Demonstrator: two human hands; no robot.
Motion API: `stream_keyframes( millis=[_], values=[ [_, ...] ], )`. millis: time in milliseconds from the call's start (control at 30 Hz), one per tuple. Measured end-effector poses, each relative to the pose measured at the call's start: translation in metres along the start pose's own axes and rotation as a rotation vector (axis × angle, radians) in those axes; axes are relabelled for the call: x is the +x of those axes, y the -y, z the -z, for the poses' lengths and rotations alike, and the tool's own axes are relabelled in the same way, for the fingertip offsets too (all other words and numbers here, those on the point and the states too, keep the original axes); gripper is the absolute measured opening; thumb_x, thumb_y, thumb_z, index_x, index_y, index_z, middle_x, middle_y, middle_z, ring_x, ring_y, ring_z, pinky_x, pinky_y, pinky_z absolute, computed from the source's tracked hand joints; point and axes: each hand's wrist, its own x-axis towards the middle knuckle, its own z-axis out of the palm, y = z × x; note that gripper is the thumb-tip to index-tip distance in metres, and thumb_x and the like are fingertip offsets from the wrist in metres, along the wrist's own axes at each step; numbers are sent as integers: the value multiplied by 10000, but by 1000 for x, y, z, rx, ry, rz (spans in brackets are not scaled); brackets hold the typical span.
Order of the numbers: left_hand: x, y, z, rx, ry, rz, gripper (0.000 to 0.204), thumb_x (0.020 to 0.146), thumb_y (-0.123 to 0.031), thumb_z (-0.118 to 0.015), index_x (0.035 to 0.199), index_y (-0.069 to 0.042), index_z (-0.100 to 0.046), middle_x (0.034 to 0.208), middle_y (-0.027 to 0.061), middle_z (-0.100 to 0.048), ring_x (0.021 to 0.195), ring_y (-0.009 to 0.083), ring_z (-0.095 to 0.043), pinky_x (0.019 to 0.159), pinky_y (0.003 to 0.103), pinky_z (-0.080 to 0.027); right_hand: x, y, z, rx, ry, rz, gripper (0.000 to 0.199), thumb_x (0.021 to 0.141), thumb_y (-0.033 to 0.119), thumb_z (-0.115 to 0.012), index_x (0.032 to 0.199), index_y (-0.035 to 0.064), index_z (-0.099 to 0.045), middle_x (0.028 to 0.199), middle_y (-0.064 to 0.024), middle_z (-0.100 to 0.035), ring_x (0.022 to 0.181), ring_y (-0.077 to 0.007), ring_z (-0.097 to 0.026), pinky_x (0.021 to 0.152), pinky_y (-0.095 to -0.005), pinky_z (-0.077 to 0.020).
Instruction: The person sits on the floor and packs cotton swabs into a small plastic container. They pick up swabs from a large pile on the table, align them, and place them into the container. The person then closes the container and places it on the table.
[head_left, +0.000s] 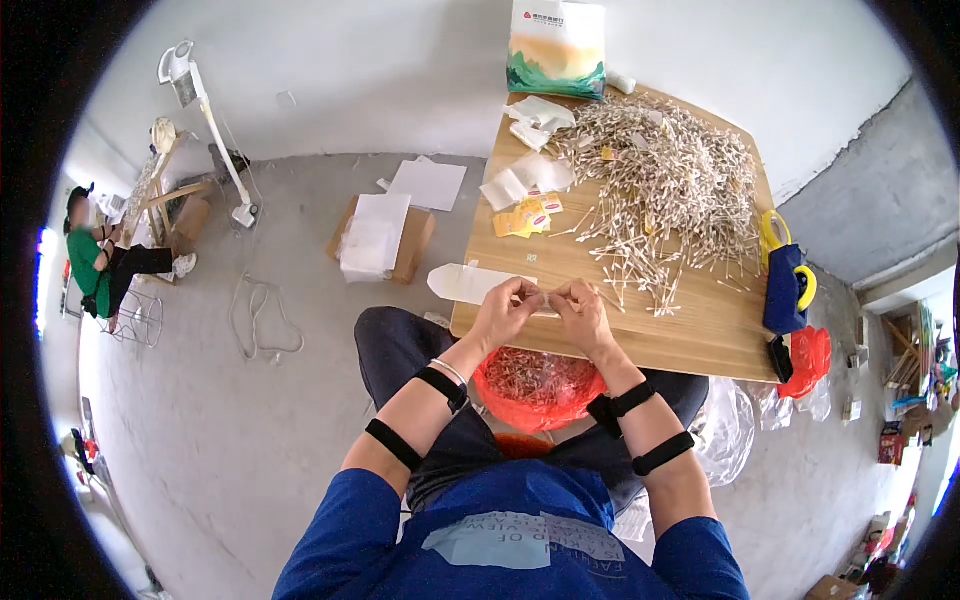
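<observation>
My left hand point(507, 308) and my right hand point(584, 314) meet over the table's front edge. Both are closed, thumbs and fingertips pinched together around something small, pale and partly see-through; the fingers cover most of it. Beneath my left hand, a long white strip with a pointed end point(460, 283) reaches out over the table's left edge. Beyond my hands, a big loose pile of cotton swabs point(670, 180) spreads over the wooden table point(560, 262). Several orange and white cards point(528, 216) lie left of the pile. Below my hands, a red bag point(535, 412) holds more swabs.
White clear-wrapped packets point(527, 180) and a printed paper bag point(556, 50) sit at the table's far side. A blue holder with yellow-handled scissors point(786, 290) is at the right edge. Cardboard with white sheets point(376, 236) lies on the floor; another person point(88, 262) sits far left.
</observation>
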Motion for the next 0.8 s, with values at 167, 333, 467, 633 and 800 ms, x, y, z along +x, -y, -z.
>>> stream_keyframes(
  millis=[167,333,467,633,800],
  values=[
    [-2,7,2,-49,36,20,156,862,-123,-670,946,7,-657,855,40,-665,777,101,-595,701,259,-484,-1,20,10,-334,169,179,147,817,118,-690,951,62,-717,907,-119,-649,893,-298,-584,813,-394,-454],
    [0,12,0,-471,86,242,94,854,-87,-656,909,-12,-648,827,12,-641,785,78,-568,731,227,-449,2,3,6,329,170,-245,137,801,99,-698,917,38,-736,825,-65,-632,837,-171,-597,775,-302,-457],
    [2,15,3,-649,126,318,52,846,-65,-644,890,-38,-639,808,-7,-626,753,56,-534,709,209,-415,4,1,5,616,186,-397,124,792,67,-686,898,22,-733,783,-25,-606,799,-106,-573,745,-256,-446],
    [4,14,0,-621,119,349,40,872,-80,-621,895,-50,-609,790,-29,-568,717,55,-484,657,205,-383,3,-1,3,552,157,-323,106,793,62,-694,881,10,-723,813,-35,-610,793,-116,-578,750,-256,-450],
    [-1,11,-2,-523,113,243,70,886,-116,-642,899,-54,-614,802,-39,-573,720,43,-477,666,201,-384,0,6,3,407,124,-233,107,819,65,-690,905,10,-722,837,-33,-612,806,-117,-579,760,-262,-454]
  ],
)
